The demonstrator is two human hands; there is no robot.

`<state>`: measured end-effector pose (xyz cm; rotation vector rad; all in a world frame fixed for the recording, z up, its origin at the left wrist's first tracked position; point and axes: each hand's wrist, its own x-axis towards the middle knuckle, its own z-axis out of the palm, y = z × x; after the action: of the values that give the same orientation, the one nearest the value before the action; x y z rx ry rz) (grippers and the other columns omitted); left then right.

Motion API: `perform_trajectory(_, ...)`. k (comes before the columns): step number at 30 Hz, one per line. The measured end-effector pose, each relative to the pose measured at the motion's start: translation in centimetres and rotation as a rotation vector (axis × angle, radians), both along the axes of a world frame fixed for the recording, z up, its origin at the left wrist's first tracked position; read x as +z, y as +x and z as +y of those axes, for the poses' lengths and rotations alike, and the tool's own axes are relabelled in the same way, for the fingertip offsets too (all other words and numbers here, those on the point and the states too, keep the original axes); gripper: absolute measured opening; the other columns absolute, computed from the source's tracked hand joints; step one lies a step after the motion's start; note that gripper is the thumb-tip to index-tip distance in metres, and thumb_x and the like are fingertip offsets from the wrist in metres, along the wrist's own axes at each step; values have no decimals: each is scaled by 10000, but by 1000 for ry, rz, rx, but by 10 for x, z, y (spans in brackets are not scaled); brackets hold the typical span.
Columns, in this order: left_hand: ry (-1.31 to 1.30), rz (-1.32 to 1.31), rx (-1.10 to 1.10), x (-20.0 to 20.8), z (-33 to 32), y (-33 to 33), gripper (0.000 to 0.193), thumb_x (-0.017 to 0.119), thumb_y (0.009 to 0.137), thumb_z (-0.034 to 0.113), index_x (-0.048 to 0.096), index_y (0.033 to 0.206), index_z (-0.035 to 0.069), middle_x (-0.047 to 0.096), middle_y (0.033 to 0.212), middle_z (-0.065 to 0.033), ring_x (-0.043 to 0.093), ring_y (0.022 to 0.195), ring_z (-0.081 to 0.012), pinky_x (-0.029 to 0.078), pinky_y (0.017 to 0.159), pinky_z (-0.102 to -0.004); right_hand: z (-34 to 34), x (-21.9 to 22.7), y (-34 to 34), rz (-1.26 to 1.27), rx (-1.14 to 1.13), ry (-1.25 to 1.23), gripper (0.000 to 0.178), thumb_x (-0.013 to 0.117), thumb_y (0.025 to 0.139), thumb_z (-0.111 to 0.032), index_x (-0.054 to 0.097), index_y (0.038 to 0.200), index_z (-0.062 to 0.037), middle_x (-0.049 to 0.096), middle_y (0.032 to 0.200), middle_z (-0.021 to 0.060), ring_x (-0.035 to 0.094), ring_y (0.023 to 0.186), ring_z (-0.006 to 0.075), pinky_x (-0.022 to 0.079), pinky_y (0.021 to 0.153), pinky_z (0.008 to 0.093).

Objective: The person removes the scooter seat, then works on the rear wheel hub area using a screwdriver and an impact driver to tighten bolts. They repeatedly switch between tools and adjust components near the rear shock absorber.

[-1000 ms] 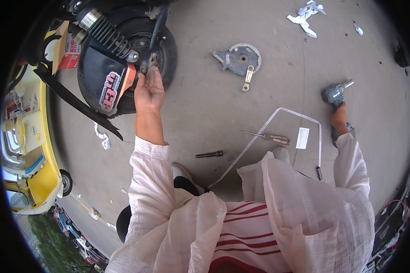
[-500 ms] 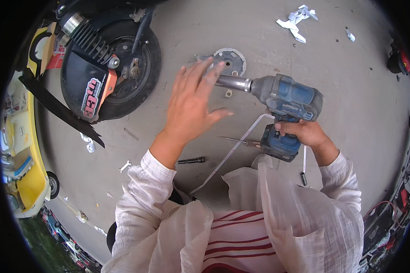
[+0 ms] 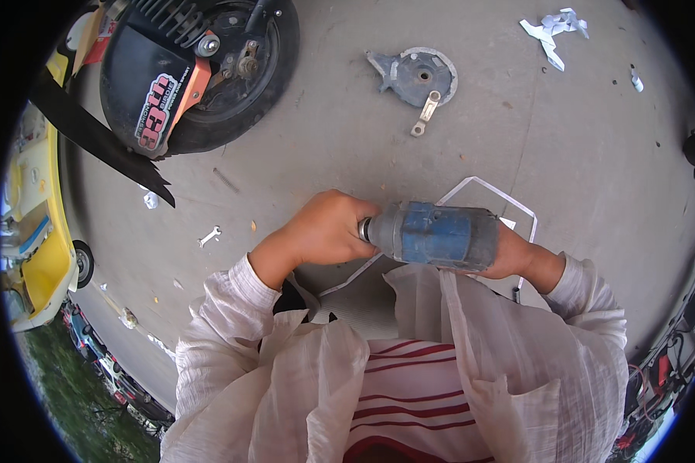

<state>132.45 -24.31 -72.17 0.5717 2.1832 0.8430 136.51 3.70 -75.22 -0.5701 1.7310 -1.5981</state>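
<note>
A blue and grey cordless impact wrench (image 3: 440, 235) lies level in front of my body. My right hand (image 3: 506, 251) is closed round its handle, mostly hidden under the motor housing. At the wrench's nose, my left hand (image 3: 324, 228) wraps round the metal socket, and only a shiny ring of it (image 3: 364, 229) shows beside the thumb. Farther off on the floor rests a round grey brake backing plate (image 3: 417, 76) with a short metal lever arm (image 3: 425, 114) on its near edge.
At the far left stands a scooter's rear wheel (image 3: 286, 73) with a black cover and spring shock. A small open-ended wrench (image 3: 209, 236) and crumpled white paper (image 3: 556, 35) lie on the floor. A white folding rule (image 3: 510, 197) zigzags behind the impact wrench; a yellow vehicle (image 3: 42, 270) is at left.
My left hand, spread open before, has closed round the socket. Both hands and the impact wrench have come closer to my body, and the brake plate is now fully uncovered.
</note>
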Motion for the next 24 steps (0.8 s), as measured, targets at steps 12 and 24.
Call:
perform_trajectory(12, -97, 222, 53, 12, 6, 4, 224, 712, 622, 208, 633, 777, 68, 639, 689, -130, 631, 670, -342, 496, 599, -426, -14, 6, -14, 76, 12, 14, 386, 762, 721, -176, 612, 1035, -9, 658, 994, 137, 633, 854, 256, 498, 822, 344)
perform_trajectory(24, -344, 163, 186, -38, -65, 13, 275, 710, 796, 243, 558, 869, 27, 622, 741, -164, 614, 695, -354, 484, 636, -422, 33, 6, -30, -417, -612, 145, 152, 634, 824, -91, 660, 971, -61, 475, 594, -38, 405, 521, 67, 371, 527, 253)
